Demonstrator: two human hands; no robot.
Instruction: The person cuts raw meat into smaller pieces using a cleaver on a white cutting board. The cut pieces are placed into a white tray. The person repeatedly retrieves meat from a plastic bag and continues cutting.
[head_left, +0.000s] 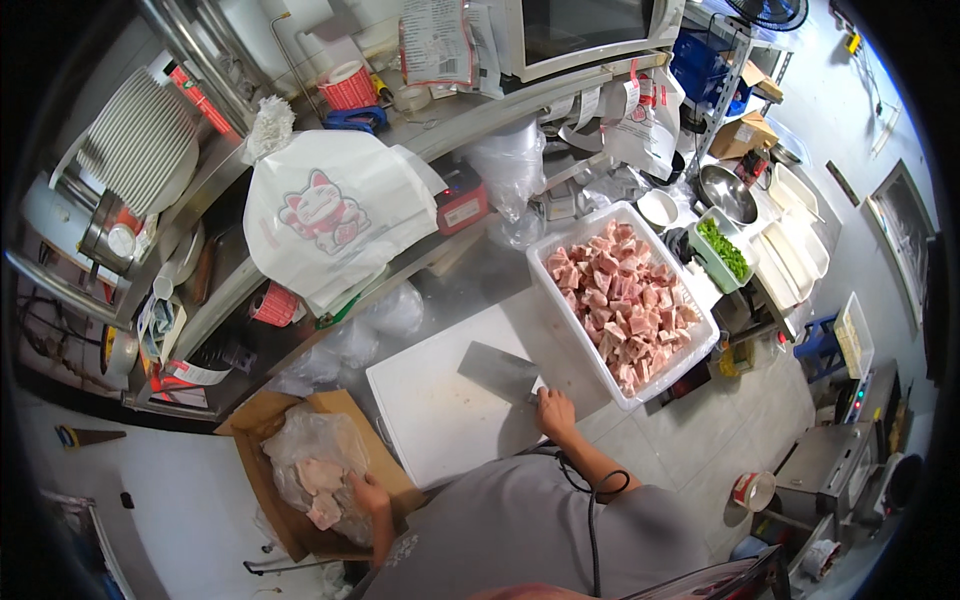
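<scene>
My right hand grips the handle of a cleaver, whose broad blade lies over a white cutting board. My left hand reaches into a cardboard box left of the board. Inside the box, pale raw meat pieces sit on a clear plastic bag. The left fingers rest at the edge of the meat and bag; whether they grip anything is unclear. To the right of the board, a white plastic basket is heaped with chopped raw meat.
A shelf with a cat-printed white plastic bag overhangs the counter's far side. A green container of chopped greens and a steel bowl stand beyond the basket. A microwave sits on the upper shelf. A black cord hangs near my right arm.
</scene>
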